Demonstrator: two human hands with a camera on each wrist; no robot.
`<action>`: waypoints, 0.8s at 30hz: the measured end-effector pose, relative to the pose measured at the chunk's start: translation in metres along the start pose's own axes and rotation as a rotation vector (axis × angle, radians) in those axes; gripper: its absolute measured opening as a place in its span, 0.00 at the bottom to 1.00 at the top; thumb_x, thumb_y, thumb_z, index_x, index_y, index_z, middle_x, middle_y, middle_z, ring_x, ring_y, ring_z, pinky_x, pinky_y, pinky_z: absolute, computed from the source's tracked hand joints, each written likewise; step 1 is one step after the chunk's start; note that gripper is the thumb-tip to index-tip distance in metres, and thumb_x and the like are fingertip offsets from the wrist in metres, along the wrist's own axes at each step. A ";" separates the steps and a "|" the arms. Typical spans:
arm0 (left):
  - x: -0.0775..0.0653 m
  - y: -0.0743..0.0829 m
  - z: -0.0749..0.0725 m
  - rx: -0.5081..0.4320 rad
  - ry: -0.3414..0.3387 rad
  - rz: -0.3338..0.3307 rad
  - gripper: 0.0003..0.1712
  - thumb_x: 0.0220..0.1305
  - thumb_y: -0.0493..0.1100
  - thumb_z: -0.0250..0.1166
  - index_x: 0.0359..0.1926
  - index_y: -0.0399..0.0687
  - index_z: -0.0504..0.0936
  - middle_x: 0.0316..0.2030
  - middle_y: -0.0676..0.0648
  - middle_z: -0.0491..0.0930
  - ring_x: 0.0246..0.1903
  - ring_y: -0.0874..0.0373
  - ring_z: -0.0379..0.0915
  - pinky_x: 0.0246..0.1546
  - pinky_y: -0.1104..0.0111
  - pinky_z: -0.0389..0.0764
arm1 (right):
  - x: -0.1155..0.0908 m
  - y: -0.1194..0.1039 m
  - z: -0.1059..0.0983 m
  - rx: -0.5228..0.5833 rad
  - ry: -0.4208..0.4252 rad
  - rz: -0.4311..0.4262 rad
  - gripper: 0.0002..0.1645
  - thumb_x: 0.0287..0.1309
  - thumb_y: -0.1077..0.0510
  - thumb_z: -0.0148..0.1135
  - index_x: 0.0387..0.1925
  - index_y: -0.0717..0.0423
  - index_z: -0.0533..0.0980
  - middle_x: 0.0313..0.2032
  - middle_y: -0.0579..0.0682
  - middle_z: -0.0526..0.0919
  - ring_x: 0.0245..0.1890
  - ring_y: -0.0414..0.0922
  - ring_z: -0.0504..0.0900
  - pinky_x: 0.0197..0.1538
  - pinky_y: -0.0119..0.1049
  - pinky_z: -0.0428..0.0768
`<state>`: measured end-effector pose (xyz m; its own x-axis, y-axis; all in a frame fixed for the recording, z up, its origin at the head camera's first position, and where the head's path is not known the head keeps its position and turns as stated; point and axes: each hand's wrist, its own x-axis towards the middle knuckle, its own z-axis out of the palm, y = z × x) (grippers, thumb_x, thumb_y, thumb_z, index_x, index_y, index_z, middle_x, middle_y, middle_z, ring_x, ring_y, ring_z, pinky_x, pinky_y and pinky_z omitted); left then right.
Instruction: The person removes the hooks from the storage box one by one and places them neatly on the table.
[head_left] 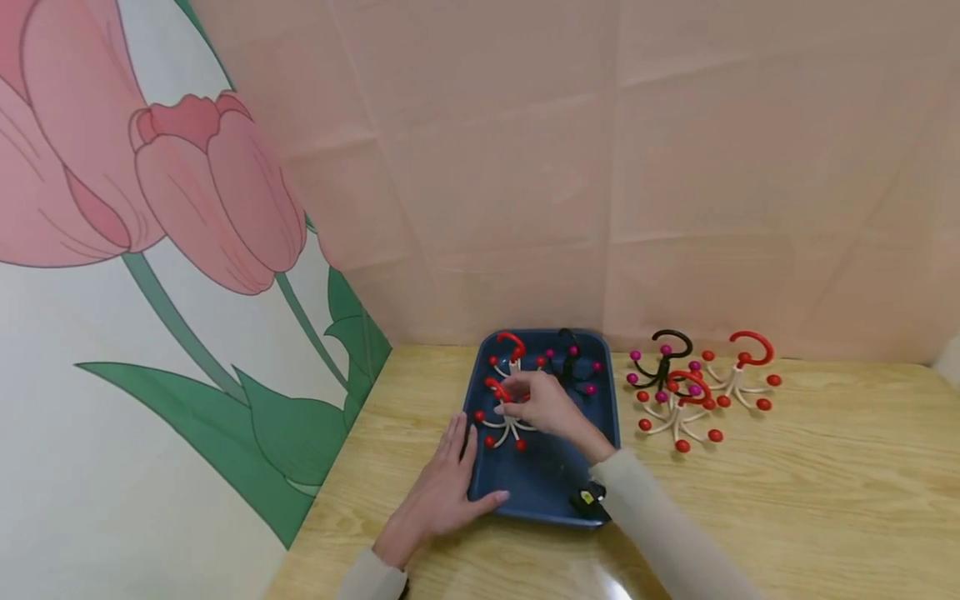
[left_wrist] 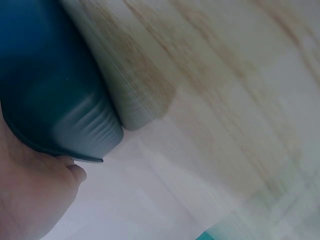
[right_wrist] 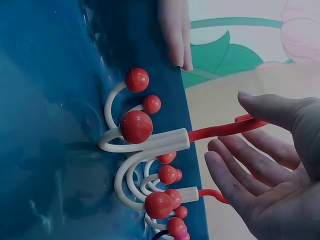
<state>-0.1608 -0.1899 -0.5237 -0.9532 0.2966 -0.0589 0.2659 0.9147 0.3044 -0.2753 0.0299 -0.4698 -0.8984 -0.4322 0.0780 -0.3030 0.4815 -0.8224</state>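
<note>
A blue tray (head_left: 525, 492) lies in front of me. My left hand (head_left: 442, 487) rests at its left side, fingers straight along the rim and thumb over the near corner. In the tray stands a white multi-arm hanger (right_wrist: 165, 140) with red ball tips and a red top hook. My right hand (right_wrist: 270, 160) is around that red hook, which passes between the thumb and the parted fingers. Behind it are a second red-and-white hanger (right_wrist: 188, 194) and a black hanger (head_left: 570, 367) with magenta balls, both inside the tray.
On the wooden table (head_left: 825, 500) right of the tray stand another black hanger (head_left: 663, 371) and two red-and-white ones, a near hanger (head_left: 677, 425) and a far hanger (head_left: 738, 379). A pink cloth (head_left: 487, 167) hangs behind, and a tulip-print sheet (head_left: 210, 333) at left.
</note>
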 end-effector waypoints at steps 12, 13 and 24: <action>-0.001 0.002 -0.001 0.013 0.010 -0.002 0.64 0.66 0.82 0.53 0.85 0.44 0.47 0.86 0.44 0.28 0.86 0.46 0.25 0.82 0.44 0.55 | -0.002 0.002 0.000 0.040 0.064 -0.060 0.20 0.60 0.56 0.77 0.52 0.57 0.86 0.47 0.53 0.92 0.46 0.47 0.90 0.53 0.48 0.89; -0.001 0.002 -0.002 0.015 0.011 -0.002 0.64 0.66 0.82 0.53 0.85 0.44 0.47 0.86 0.44 0.28 0.86 0.46 0.25 0.82 0.44 0.55 | -0.003 0.003 -0.001 0.048 0.084 -0.068 0.18 0.60 0.56 0.77 0.51 0.57 0.87 0.45 0.53 0.93 0.44 0.46 0.91 0.51 0.46 0.89; 0.000 0.000 0.001 0.007 0.010 -0.005 0.65 0.65 0.83 0.53 0.85 0.46 0.44 0.86 0.45 0.26 0.86 0.46 0.24 0.82 0.45 0.54 | -0.007 -0.003 -0.003 0.036 0.221 -0.130 0.08 0.59 0.57 0.78 0.41 0.51 0.92 0.38 0.48 0.94 0.38 0.42 0.93 0.37 0.34 0.88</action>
<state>-0.1602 -0.1894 -0.5242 -0.9559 0.2893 -0.0506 0.2621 0.9180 0.2976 -0.2692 0.0332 -0.4660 -0.9014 -0.3097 0.3026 -0.4128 0.4036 -0.8165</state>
